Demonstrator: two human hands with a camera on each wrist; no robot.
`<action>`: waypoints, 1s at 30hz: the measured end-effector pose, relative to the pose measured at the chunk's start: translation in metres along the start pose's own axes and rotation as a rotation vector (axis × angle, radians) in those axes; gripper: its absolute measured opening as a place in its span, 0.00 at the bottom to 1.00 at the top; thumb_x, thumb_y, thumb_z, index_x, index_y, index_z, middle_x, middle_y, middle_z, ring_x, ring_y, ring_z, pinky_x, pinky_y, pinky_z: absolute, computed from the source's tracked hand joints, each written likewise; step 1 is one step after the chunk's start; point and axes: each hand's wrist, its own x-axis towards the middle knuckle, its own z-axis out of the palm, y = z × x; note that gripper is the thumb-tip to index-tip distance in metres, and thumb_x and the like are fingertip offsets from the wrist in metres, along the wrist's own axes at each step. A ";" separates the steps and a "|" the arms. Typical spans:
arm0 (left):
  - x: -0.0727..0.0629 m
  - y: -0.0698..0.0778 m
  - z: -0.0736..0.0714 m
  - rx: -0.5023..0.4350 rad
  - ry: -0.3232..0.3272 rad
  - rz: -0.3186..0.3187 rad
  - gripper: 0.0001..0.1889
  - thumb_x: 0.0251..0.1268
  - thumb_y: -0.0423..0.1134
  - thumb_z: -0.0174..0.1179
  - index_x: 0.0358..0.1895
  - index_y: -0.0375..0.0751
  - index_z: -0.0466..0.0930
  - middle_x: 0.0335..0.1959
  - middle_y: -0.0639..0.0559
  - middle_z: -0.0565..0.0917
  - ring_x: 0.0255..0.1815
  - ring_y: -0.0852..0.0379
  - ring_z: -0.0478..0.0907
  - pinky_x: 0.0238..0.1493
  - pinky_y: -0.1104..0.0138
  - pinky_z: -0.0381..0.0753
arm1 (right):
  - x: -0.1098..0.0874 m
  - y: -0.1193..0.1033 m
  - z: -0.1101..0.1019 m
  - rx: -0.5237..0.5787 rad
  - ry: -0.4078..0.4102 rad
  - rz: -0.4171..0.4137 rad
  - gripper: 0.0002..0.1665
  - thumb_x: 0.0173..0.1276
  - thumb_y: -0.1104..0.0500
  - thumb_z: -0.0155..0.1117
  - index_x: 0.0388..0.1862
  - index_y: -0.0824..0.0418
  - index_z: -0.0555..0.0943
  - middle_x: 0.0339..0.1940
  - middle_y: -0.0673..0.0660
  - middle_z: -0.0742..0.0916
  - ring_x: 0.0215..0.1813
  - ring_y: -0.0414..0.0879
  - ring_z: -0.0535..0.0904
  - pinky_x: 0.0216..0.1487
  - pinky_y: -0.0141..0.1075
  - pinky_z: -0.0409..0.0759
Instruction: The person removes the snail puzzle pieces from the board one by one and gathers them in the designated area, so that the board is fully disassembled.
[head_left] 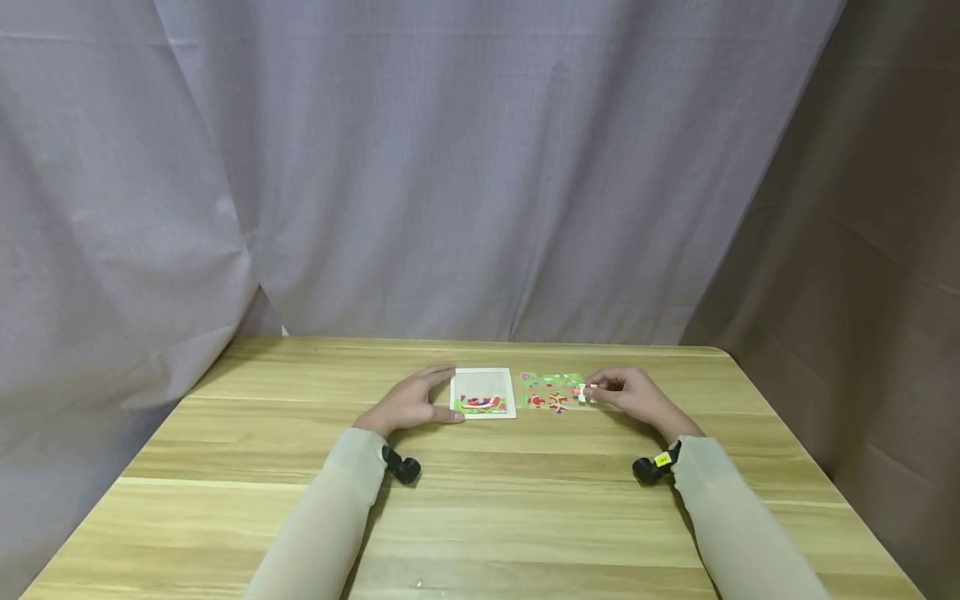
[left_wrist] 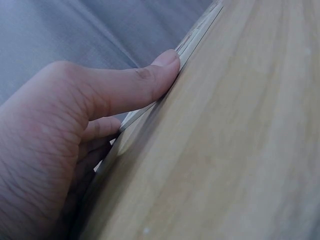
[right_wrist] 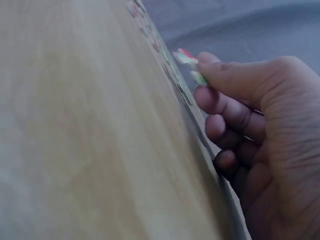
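Observation:
A white-rimmed puzzle tray (head_left: 512, 392) lies on the table, with colorful jigsaw pieces (head_left: 480, 405) fitted along its near side. My left hand (head_left: 412, 402) grips the tray's left side, thumb at the near corner and fingers at the far one. In the left wrist view the thumb (left_wrist: 162, 67) presses against the tray's thin edge. To the right, my right hand (head_left: 633, 396) pinches a small puzzle piece (right_wrist: 186, 56) between thumb and index finger. The piece is white, red and green, raised just above the tabletop. Its other fingers are curled underneath.
Loose puzzle pieces (head_left: 536, 402) in red, green and yellow lie between the tray and my right hand. The wooden table (head_left: 495, 508) ends at the back against a grey curtain (head_left: 420, 183). Each wrist wears a black camera (head_left: 405, 468).

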 end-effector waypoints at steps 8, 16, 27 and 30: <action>0.001 -0.002 0.002 0.012 0.007 0.008 0.56 0.63 0.63 0.78 0.89 0.42 0.65 0.92 0.42 0.64 0.92 0.34 0.61 0.91 0.33 0.59 | -0.005 0.008 0.004 0.055 -0.012 0.040 0.11 0.79 0.59 0.73 0.52 0.64 0.93 0.36 0.51 0.91 0.39 0.38 0.80 0.43 0.31 0.78; -0.001 -0.002 0.003 0.014 0.004 0.006 0.56 0.63 0.63 0.77 0.89 0.41 0.65 0.92 0.41 0.64 0.92 0.34 0.61 0.91 0.33 0.59 | -0.004 0.006 0.005 0.046 -0.059 0.025 0.11 0.81 0.56 0.74 0.52 0.61 0.94 0.41 0.53 0.93 0.44 0.40 0.83 0.50 0.33 0.80; -0.002 -0.001 0.001 0.004 0.000 0.008 0.55 0.63 0.62 0.77 0.89 0.41 0.65 0.92 0.41 0.63 0.92 0.34 0.60 0.91 0.32 0.58 | -0.002 0.004 0.006 0.053 -0.058 0.006 0.08 0.78 0.56 0.76 0.49 0.60 0.92 0.39 0.53 0.90 0.41 0.41 0.79 0.45 0.31 0.78; 0.000 -0.001 0.001 0.006 0.003 0.011 0.55 0.63 0.62 0.78 0.89 0.41 0.65 0.92 0.41 0.64 0.92 0.34 0.61 0.91 0.32 0.58 | -0.001 0.005 0.007 0.042 -0.054 -0.002 0.08 0.78 0.56 0.76 0.49 0.60 0.91 0.40 0.53 0.89 0.42 0.41 0.79 0.46 0.31 0.78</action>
